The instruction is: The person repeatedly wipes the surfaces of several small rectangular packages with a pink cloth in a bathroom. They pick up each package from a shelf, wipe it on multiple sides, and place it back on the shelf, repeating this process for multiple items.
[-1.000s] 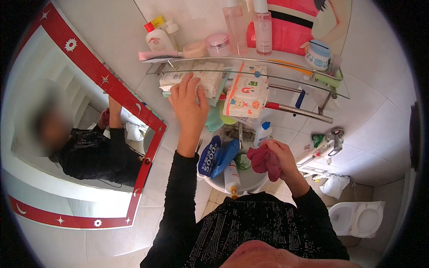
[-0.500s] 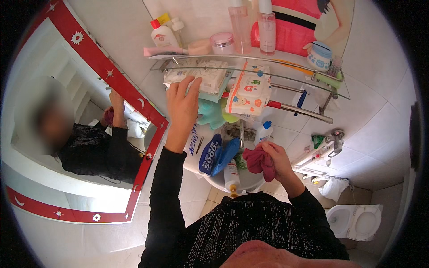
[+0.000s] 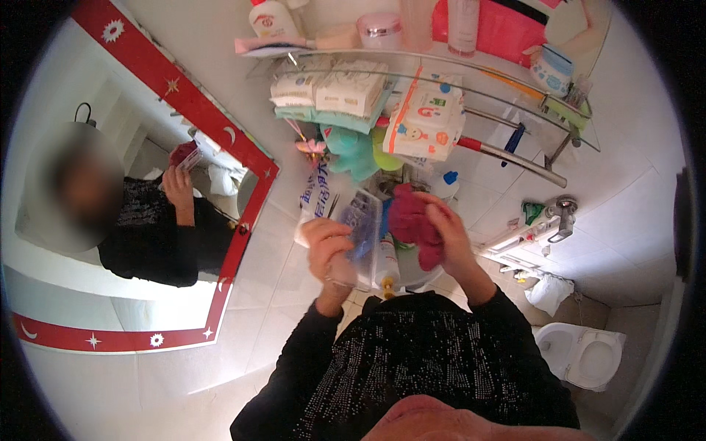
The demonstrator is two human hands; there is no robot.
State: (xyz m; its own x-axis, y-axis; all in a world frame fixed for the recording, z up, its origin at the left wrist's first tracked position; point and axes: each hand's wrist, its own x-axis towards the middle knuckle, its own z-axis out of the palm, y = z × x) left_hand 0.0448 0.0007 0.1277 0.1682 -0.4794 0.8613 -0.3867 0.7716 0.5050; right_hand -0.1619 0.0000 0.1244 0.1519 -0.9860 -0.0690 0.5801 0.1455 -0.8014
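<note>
My left hand grips a clear, flat plastic piece, perhaps a box or lid, by its left side. Blue colour shows through it from behind. Bunched in my right hand is a maroon cloth, close to the right of the plastic piece. Both hands are in front of my body, over a sink that they partly cover. Behind the plastic piece stands a white package with blue print, and a white tube with a yellowish end lies in the sink.
Above hangs a glass shelf with metal rails, holding a pink-lidded jar, a blue jar and bottles. Below it are wipes packs and a patterned pack. A red-framed mirror is left; a toilet stands right.
My left hand has come down from the white packs on the shelf and now holds the clear plastic piece. My right hand has raised the maroon cloth toward it. The view has shifted.
</note>
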